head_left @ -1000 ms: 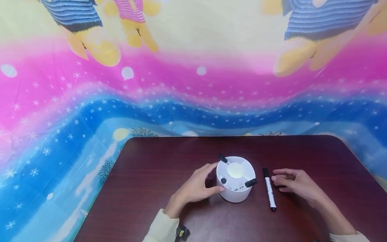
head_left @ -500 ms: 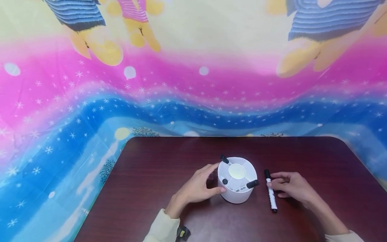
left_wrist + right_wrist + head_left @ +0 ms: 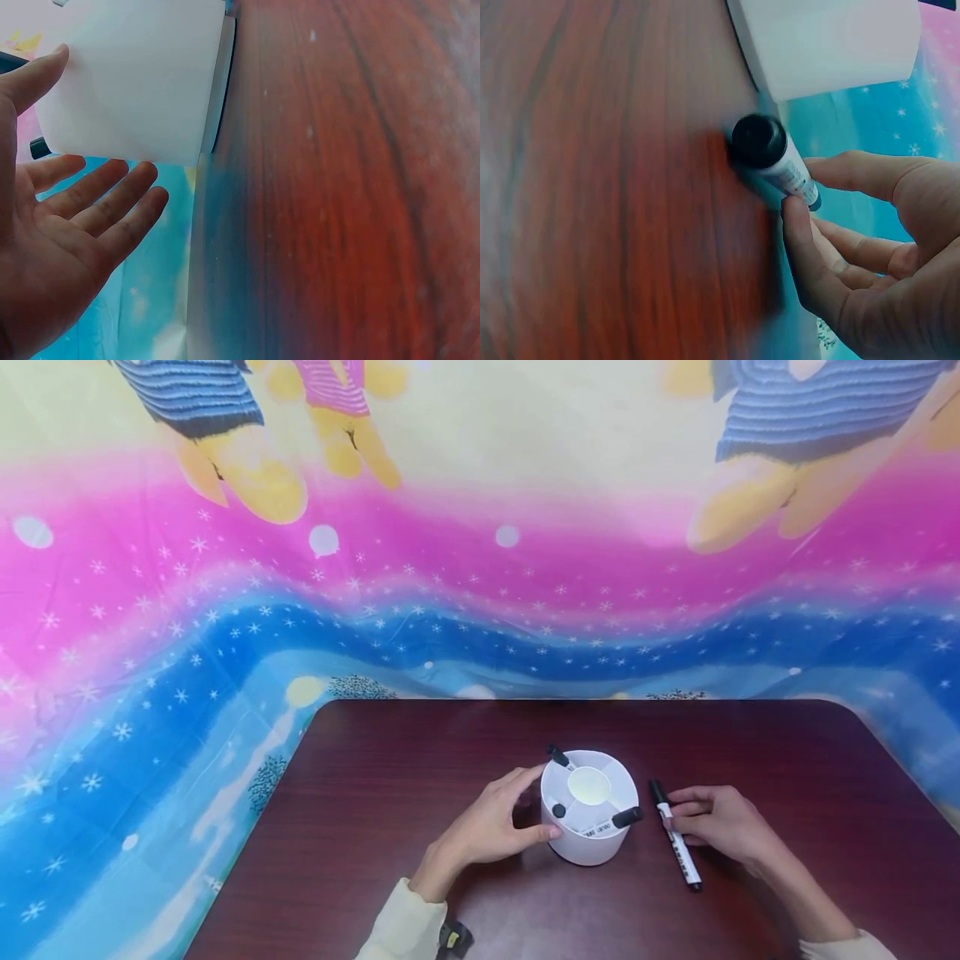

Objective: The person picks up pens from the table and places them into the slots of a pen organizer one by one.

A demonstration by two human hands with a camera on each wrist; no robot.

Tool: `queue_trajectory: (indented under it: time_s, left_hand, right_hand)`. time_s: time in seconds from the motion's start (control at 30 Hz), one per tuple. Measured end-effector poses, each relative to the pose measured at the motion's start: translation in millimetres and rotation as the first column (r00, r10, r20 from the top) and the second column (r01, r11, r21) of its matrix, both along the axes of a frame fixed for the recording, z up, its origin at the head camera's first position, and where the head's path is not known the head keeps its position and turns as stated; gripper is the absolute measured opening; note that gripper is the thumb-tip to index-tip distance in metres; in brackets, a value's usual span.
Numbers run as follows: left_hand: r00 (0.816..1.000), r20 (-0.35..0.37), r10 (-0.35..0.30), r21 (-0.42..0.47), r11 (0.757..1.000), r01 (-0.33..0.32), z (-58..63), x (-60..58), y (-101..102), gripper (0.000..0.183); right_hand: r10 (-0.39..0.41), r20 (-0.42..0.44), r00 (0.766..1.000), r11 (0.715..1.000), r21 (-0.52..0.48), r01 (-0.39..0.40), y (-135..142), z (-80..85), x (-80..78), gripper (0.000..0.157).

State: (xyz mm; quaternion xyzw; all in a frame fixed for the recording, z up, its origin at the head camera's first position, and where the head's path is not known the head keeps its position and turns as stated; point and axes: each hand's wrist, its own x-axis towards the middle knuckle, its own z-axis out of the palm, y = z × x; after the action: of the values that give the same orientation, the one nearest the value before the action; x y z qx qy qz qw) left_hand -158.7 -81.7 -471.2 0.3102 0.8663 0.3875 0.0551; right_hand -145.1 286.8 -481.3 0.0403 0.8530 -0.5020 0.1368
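Note:
A round white pen holder (image 3: 583, 852) stands on the table with three black-capped pens in its compartments. One marker (image 3: 627, 817) leans out over the rim on the right. My left hand (image 3: 491, 818) is spread beside the holder's left side, its thumb at the near wall. In the left wrist view the fingers (image 3: 112, 225) are straight, with tips right at the white wall (image 3: 127, 90). Right of the holder, my right hand (image 3: 723, 827) pinches a black-and-white marker (image 3: 682, 858) between thumb and fingers. The right wrist view shows the marker's black end (image 3: 759, 141) facing the camera.
The dark red-brown table (image 3: 420, 735) has rounded far corners. Behind it hangs a colourful patterned cloth (image 3: 465, 585). A small black object (image 3: 454, 937) with a yellow mark shows beside the left sleeve (image 3: 405, 922).
My right hand has moved left to the marker and taken hold of it. The marker has turned slightly, its near end swinging right. The left hand has stayed at the pen holder.

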Motion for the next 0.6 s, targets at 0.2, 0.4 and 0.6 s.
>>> queue_trajectory:
  time_s: [0.2,0.4,0.6]
  left_hand:
    - [1.0,0.0,0.001,-0.003,1.0,-0.001,0.0,0.1,1,0.086]
    - [1.0,0.004,0.002,-0.004,1.0,-0.002,-0.4,0.3,1,0.086]
    - [1.0,0.003,0.003,0.003,1.0,-0.003,-0.6,-0.3,1,0.086]
  right_hand:
    - [0.059,-0.03,0.998,0.998,-0.02,-0.059,-1,5.7,3.0,0.055]
    - [0.079,-0.047,0.996,0.993,-0.086,-0.083,0,15.9,4.5,0.057]
    - [0.073,-0.106,0.992,0.989,-0.117,-0.086,0,25.7,5.3,0.054]
